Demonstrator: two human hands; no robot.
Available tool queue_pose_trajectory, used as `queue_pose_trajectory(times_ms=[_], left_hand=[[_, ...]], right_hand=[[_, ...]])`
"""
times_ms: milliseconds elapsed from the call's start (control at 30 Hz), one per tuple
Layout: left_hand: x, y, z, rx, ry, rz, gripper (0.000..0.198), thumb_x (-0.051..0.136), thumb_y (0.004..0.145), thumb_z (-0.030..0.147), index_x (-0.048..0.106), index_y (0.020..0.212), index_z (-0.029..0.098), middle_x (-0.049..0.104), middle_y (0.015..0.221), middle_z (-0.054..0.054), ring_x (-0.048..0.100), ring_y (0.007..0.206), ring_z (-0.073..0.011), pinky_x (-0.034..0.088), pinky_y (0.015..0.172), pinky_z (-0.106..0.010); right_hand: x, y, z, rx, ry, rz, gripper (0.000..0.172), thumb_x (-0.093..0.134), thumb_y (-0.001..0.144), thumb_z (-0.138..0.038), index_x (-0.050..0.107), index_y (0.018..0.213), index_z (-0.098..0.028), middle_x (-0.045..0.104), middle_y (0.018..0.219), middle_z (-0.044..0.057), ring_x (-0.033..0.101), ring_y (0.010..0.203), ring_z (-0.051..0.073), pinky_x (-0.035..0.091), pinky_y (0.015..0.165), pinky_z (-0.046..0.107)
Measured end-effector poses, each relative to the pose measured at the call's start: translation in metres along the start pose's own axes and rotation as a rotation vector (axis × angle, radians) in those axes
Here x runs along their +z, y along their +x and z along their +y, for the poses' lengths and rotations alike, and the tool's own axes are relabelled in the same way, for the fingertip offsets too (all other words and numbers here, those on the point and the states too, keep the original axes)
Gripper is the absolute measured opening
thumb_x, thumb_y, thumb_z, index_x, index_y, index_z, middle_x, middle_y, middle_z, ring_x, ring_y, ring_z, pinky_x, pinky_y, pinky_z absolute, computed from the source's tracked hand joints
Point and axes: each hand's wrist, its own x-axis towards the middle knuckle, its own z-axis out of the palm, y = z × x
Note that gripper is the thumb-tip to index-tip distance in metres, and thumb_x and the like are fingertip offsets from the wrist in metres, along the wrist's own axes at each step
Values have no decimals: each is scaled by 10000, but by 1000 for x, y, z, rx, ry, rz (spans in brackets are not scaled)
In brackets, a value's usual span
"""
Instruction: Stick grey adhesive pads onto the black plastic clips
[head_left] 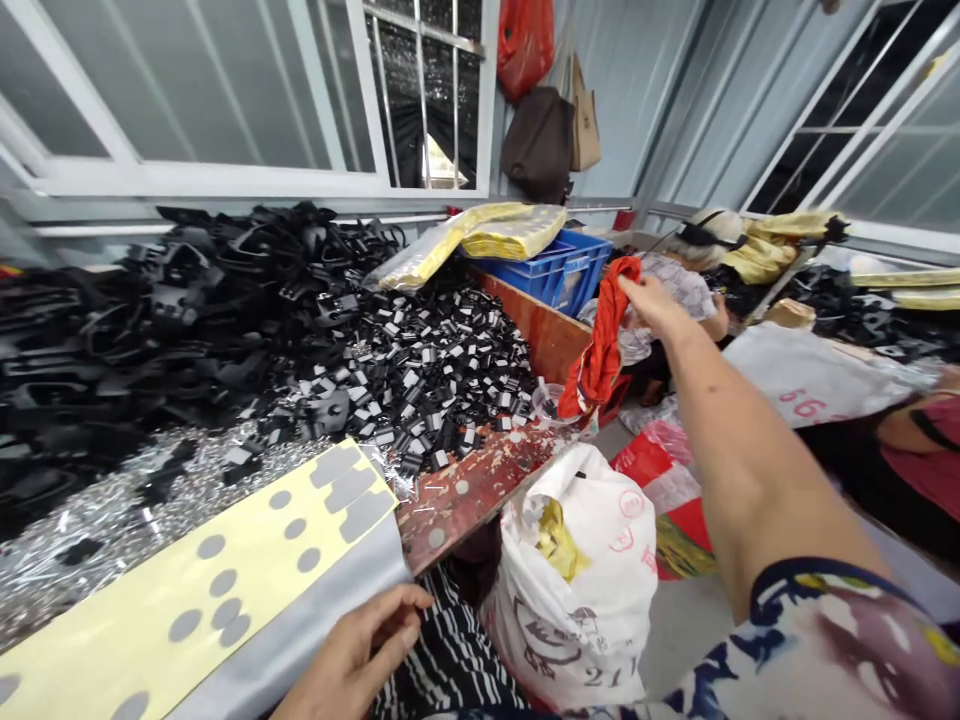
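Note:
My right hand [646,300] reaches out at the right of centre. Its fingers are closed on the top of a bunched orange-red cloth [596,350], which hangs down over the edge of the red wooden board. My left hand [371,640] rests low, just above my striped lap, with fingers loosely bent, the thumb apart and nothing visible in it. Beside it lies a yellow sheet of grey round stickers [247,560]. A small clear plastic cup [547,402] stands by the cloth's lower end.
Black plastic parts [187,300], small black-and-silver pieces [427,370] and loose metal pins [97,530] heap up on the left. A white sack [592,600] stands before me. A blue crate [574,270] sits behind. Another person [675,280] is bent over beyond my right hand.

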Motion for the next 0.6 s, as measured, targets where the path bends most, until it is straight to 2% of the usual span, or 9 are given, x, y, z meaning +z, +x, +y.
queue_pose_trajectory(times_ms=[67, 133, 233, 300, 333, 400, 467, 533, 600], left_hand=[[-4, -6, -2, -3, -12, 48, 522, 588, 914, 740, 779, 1138, 308, 783, 1114, -68, 712, 1089, -320, 573, 1019, -421], [-12, -14, -5, -2, -7, 119, 469, 615, 918, 705, 790, 1128, 324, 792, 1101, -50, 726, 1066, -311, 592, 986, -395], [-29, -31, -10, 13, 94, 301, 352, 665, 925, 624, 811, 1075, 341, 803, 1096, -23, 745, 1052, -298, 597, 955, -344], [-42, -40, -11, 57, 195, 465, 296, 681, 928, 574, 814, 1028, 330, 811, 1083, -23, 755, 1032, -293, 591, 935, -325], [-49, -44, -12, 89, 256, 541, 277, 672, 940, 546, 810, 1014, 318, 811, 1063, -32, 757, 1008, -289, 587, 916, -324], [-63, -51, -17, 165, 414, 648, 257, 616, 982, 474, 794, 1004, 290, 796, 996, -59, 744, 937, -276, 573, 862, -336], [-79, -58, -27, 223, 616, 700, 257, 560, 1012, 400, 777, 1010, 264, 766, 974, -85, 710, 918, -274, 548, 851, -363], [-93, -66, -43, 244, 806, 704, 254, 538, 1022, 356, 768, 1023, 249, 745, 1024, -105, 672, 979, -288, 526, 902, -399], [-104, -73, -60, 240, 934, 662, 244, 544, 1025, 340, 762, 1082, 246, 733, 1125, -116, 638, 1070, -301, 502, 975, -432]], right_hand=[[-11, 7, 0, 95, -94, 24, 604, 665, 961, -506, 664, 1250, 25, 658, 1203, 380, 687, 1115, 419, 511, 945, 590], [-20, -3, -3, 97, -166, 59, 468, 693, 936, -355, 699, 1244, -3, 625, 1316, 395, 630, 1250, 454, 446, 1045, 629], [-18, -51, -21, -91, -134, 47, 344, 584, 974, -249, 755, 1233, -102, 727, 1260, 254, 664, 1232, 354, 443, 1103, 543], [-2, -108, -40, -236, 2, -75, 305, 622, 961, -307, 784, 1189, -183, 788, 1116, 141, 734, 1019, 261, 546, 973, 411], [11, -144, -51, -322, 184, -263, 288, 642, 954, -337, 791, 1155, -194, 800, 1050, 124, 744, 880, 248, 586, 844, 388], [44, -228, -71, -493, 525, -813, 264, 630, 970, -375, 802, 1132, -257, 818, 1044, 77, 760, 811, 249, 615, 715, 373], [85, -317, -90, -668, 578, -1280, 273, 611, 968, -275, 814, 1146, -315, 837, 1060, 16, 792, 903, 241, 631, 787, 351], [131, -399, -111, -884, 389, -1498, 276, 626, 940, -186, 835, 1083, -294, 842, 1098, 16, 803, 1003, 238, 620, 888, 325], [174, -463, -134, -1065, 51, -1527, 174, 731, 815, -112, 836, 902, -220, 837, 928, 69, 810, 896, 287, 631, 787, 345]])
